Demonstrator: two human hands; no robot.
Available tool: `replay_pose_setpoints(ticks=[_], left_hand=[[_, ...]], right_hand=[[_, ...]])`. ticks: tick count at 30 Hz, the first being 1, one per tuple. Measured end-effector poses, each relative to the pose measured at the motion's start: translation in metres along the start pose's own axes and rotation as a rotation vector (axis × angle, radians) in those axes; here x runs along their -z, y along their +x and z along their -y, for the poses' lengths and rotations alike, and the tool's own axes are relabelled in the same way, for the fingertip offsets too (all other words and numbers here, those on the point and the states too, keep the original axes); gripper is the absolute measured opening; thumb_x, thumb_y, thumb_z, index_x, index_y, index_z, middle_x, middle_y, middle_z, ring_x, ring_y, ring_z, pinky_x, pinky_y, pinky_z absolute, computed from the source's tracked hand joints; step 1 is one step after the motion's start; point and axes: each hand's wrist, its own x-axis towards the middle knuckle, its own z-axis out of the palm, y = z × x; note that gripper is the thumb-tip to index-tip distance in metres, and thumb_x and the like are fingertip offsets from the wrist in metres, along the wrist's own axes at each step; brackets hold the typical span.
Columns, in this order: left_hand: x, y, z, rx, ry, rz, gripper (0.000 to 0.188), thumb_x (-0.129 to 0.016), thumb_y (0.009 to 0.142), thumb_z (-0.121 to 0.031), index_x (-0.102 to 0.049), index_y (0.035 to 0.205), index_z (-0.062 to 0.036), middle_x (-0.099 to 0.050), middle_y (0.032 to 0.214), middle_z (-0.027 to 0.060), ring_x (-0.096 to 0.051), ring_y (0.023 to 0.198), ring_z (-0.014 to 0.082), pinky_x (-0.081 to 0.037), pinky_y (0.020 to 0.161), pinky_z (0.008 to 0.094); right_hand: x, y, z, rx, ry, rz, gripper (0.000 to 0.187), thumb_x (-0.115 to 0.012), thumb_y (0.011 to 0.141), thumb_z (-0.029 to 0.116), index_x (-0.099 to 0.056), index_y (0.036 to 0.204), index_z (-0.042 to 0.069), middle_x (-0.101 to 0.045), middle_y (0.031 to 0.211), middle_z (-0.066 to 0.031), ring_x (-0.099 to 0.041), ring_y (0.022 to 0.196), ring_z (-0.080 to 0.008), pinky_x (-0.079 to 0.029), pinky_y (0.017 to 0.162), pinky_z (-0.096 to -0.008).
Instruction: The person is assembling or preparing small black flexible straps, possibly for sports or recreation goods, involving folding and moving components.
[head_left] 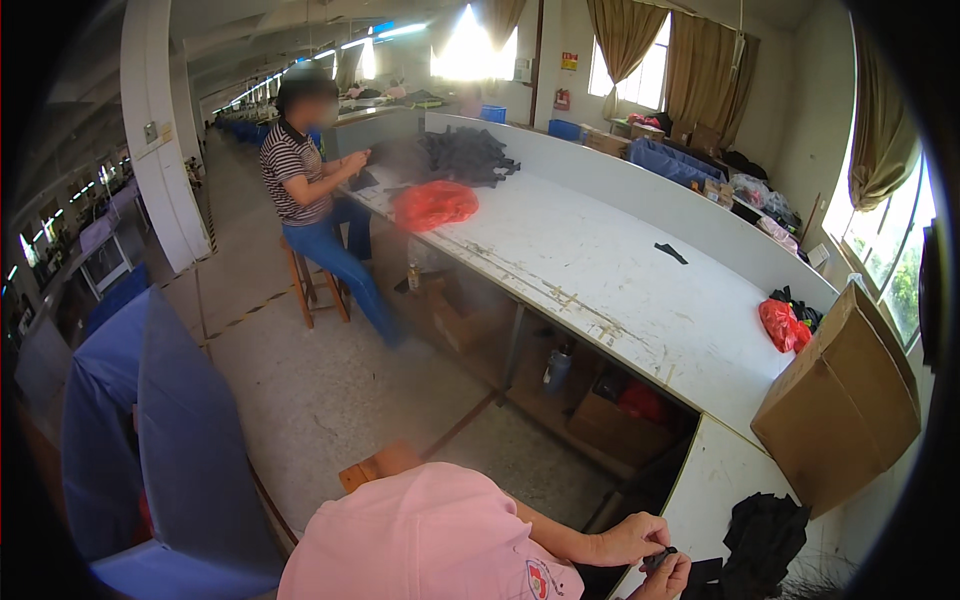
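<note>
At the lower right my left hand reaches out from a pink sleeve, its fingertips pinched on a small black fabric piece. My right hand, partly cut off by the lower edge, grips the same piece from below. Just right of both hands, a flat black fabric piece lies on the white tabletop. Beside it sits a heap of black fabric pieces. What detail the fingers hold within the small piece is hidden.
A co-worker on a wooden stool handles dark cloth at the long white table. On it are black cloth, a red plastic bag and one loose strip. A cardboard box stands right; a blue cloth-sided bin left.
</note>
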Motion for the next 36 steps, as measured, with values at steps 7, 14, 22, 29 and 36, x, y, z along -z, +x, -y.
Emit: replay_pose_setpoints(ticks=[7, 14, 22, 29, 36], left_hand=[[0.011, 0.005, 0.001, 0.401, -0.569, 0.344, 0.023, -0.053, 0.072, 0.001, -0.045, 0.093, 0.0020, -0.054, 0.069, 0.0044, -0.030, 0.038, 0.0037, -0.024, 0.035, 0.0176], [0.010, -0.012, -0.056, 0.612, -0.839, 0.914, 0.030, -0.047, 0.073, 0.002, -0.045, 0.102, 0.0024, -0.056, 0.085, 0.0076, -0.033, 0.035, 0.0034, -0.024, 0.029, 0.0159], [0.009, -0.006, -0.038, -0.200, -0.196, 0.866, 0.038, -0.053, 0.071, -0.002, -0.048, 0.108, 0.0026, -0.058, 0.097, 0.0105, -0.055, 0.068, 0.0115, -0.039, 0.046, 0.0170], [-0.004, -0.024, -0.044, 0.369, -0.443, 1.001, 0.046, -0.052, 0.068, -0.002, -0.046, 0.114, -0.0001, -0.058, 0.103, 0.0094, -0.050, 0.058, 0.0055, -0.036, 0.042, 0.0147], [-0.015, -0.034, -0.027, 0.394, -0.407, 0.984, 0.042, -0.054, 0.070, -0.005, -0.048, 0.111, -0.0001, -0.058, 0.103, 0.0086, -0.046, 0.050, 0.0050, -0.034, 0.040, 0.0146]], right_hand=[[-0.006, -0.010, 0.016, -0.209, 0.275, -0.048, 0.021, -0.046, 0.086, 0.020, -0.046, 0.073, 0.003, -0.050, 0.069, -0.0049, -0.045, 0.060, -0.0133, -0.040, 0.056, -0.0268], [0.003, -0.008, -0.032, -0.297, 1.116, 0.433, 0.040, -0.055, 0.077, 0.040, -0.054, 0.089, 0.001, -0.053, 0.082, -0.0049, -0.054, 0.066, -0.0186, -0.045, 0.058, -0.0242], [-0.004, 0.028, -0.065, -0.194, 1.064, 0.558, 0.037, -0.053, 0.077, 0.035, -0.054, 0.089, 0.000, -0.053, 0.082, -0.0056, -0.054, 0.067, -0.0182, -0.045, 0.058, -0.0247], [-0.007, 0.041, -0.081, -0.115, 1.029, 0.617, 0.033, -0.052, 0.078, 0.030, -0.054, 0.090, -0.001, -0.054, 0.083, -0.0062, -0.054, 0.067, -0.0178, -0.045, 0.058, -0.0251], [-0.002, 0.045, -0.098, -0.061, 0.986, 0.644, 0.029, -0.051, 0.078, 0.025, -0.053, 0.090, -0.002, -0.054, 0.083, -0.0068, -0.054, 0.068, -0.0173, -0.045, 0.058, -0.0256]])
